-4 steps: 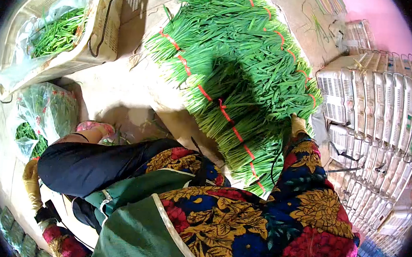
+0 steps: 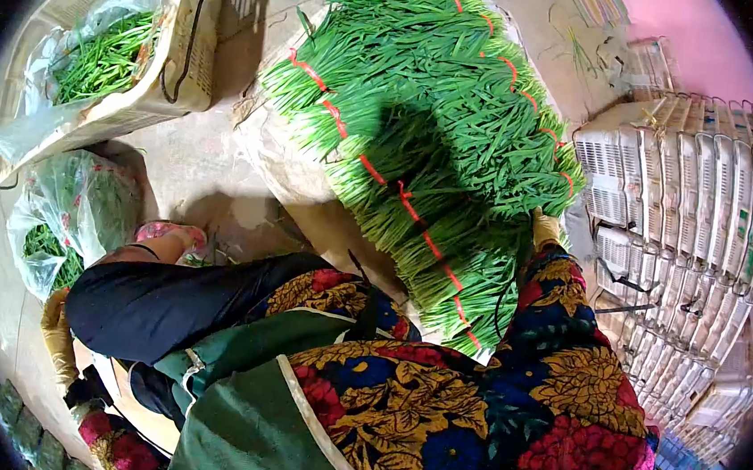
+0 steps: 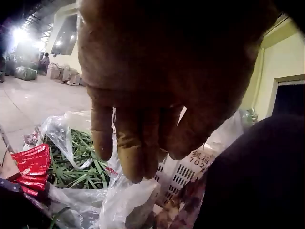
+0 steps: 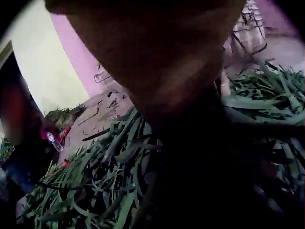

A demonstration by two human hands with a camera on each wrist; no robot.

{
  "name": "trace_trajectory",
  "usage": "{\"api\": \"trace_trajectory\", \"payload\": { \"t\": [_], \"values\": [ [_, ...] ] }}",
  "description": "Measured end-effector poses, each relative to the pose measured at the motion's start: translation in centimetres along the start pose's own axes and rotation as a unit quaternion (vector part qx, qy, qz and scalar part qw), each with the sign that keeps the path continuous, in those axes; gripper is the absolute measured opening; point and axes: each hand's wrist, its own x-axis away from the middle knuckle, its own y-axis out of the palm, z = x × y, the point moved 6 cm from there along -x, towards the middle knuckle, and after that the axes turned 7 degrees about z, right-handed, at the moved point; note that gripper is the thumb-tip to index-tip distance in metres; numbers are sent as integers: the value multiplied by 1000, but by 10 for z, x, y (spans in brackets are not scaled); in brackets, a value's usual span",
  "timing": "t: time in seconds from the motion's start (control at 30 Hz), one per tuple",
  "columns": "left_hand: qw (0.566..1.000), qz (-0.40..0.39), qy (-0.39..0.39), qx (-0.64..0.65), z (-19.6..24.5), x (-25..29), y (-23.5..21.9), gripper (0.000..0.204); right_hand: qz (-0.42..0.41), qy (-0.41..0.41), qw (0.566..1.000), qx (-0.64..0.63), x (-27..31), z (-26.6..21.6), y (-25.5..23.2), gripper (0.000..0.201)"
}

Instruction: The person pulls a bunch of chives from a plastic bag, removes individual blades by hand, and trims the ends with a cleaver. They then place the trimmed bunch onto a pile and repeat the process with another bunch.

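Observation:
A wide pile of green chives (image 2: 484, 137), tied in bundles with red bands, lies on a pale sheet on the floor. At its near right edge is my gloved right hand (image 2: 545, 227), touching the leaves. Dark shadow hides those fingers in the right wrist view, and I cannot tell whether they grip any leaves. Low beside the left knee hangs my gloved left hand (image 2: 56, 332). Its fingers (image 3: 127, 157) point loosely down with nothing in them, overlapping a clear plastic bag (image 3: 126, 202) of cut greens (image 3: 78, 160) in the left wrist view.
A plastic crate (image 2: 196, 63) holding bagged greens (image 2: 110, 59) stands at upper left, with a filled plastic bag (image 2: 97, 202) below it. Stacked crates (image 2: 676, 190) rise close on the right. Dark green bundles (image 2: 20, 419) line the lower left. Red packets (image 3: 32, 167) lie beside the bag.
The head view has shifted very slightly. Both hands stay where they were, and the chives look the same.

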Motion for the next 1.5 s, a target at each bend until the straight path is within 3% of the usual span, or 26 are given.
{"api": "trace_trajectory", "payload": {
  "t": [0.2, 0.3, 0.33, 0.4, 0.43, 0.47, 0.5, 0.57, 0.63, 0.67, 0.7, 0.77, 0.83, 0.93, 1.0, 1.03, 1.1, 1.13, 1.17, 1.2, 1.23, 1.3, 1.33, 1.37, 1.43, 1.5],
  "values": [
    [994, 21, -64, 81, -43, 12, -5, 26, 85, 174, 981, -19, 43, -73, -118, 72],
    [977, 40, -147, 148, -48, 21, -2, 25, 134, 54, 974, -174, -26, -61, -94, 69],
    [989, 45, -104, 96, -16, 24, 6, 24, 108, 8, 963, -248, -34, -82, -90, 65],
    [987, 74, -112, 90, 3, 31, 11, 24, 76, -125, 938, -315, -33, -151, -83, 47],
    [988, 85, -84, 94, 20, 33, 16, 24, 112, -175, 966, -154, -33, -184, -76, 37],
    [989, 81, -76, 92, -15, 32, 12, 24, 42, -222, 959, -173, -19, -229, -62, 31],
    [990, 72, -110, 43, 44, 41, 25, 22, 5, -273, 945, -181, -9, -264, -39, 24],
    [985, 109, -105, 84, 47, 55, 34, 18, -123, -396, 885, -210, 39, -337, 4, 15],
    [972, 155, -141, 105, 40, 75, 44, 18, -371, -383, 793, -295, 124, -416, 19, 11],
    [955, 145, -188, 175, 41, 86, 43, 18, -347, -509, 756, -219, 185, -465, -9, 14],
    [957, 175, -171, 153, 38, 92, 42, 18, -383, -497, 752, -201, 232, -503, -24, 15],
    [925, 189, -194, 266, 17, 116, 31, 18, -424, -588, 664, -185, 302, -560, -30, 19],
    [926, 211, -192, 245, 3, 125, 32, 19, -401, -672, 609, -133, 349, -613, -4, 18],
    [898, 261, -225, 272, -12, 141, 40, 20, -449, -682, 514, -263, 407, -677, 36, 20],
    [903, 255, -219, 266, -19, 144, 48, 23, -349, -734, 579, -70, 475, -731, 9, 23],
    [909, 252, -216, 252, -26, 145, 55, 24, -434, -709, 515, -208, 509, -747, -14, 24],
    [899, 285, -220, 251, -36, 140, 66, 28, -443, -707, 482, -269, 564, -780, -20, 25],
    [906, 285, -230, 213, -43, 136, 67, 33, -368, -746, 518, -200, 589, -801, -9, 25],
    [931, 271, -210, 125, -51, 127, 66, 44, -353, -799, 450, -185, 620, -817, -2, 32],
    [936, 288, -191, 66, -43, 115, 56, 47, -201, -885, 342, -243, 649, -822, -1, 43],
    [937, 307, -169, 2, -29, 105, 38, 50, -132, -931, 280, -193, 682, -827, 3, 54],
    [934, 325, -150, -12, -49, 86, 43, 53, -43, -971, 213, -96, 719, -829, 33, 59],
    [935, 320, -153, -12, -61, 80, 47, 53, -49, -975, 213, 28, 727, -832, 54, 63],
    [937, 318, -144, -6, -58, 73, 47, 51, -19, -979, 201, 18, 727, -835, 70, 55],
    [940, 301, -145, 60, -54, 70, 51, 44, -19, -953, 241, 182, 716, -837, 100, 34],
    [952, 262, -150, 55, -59, 76, 61, 41, 39, -957, 261, 119, 692, -831, 114, 13]
  ]
}}
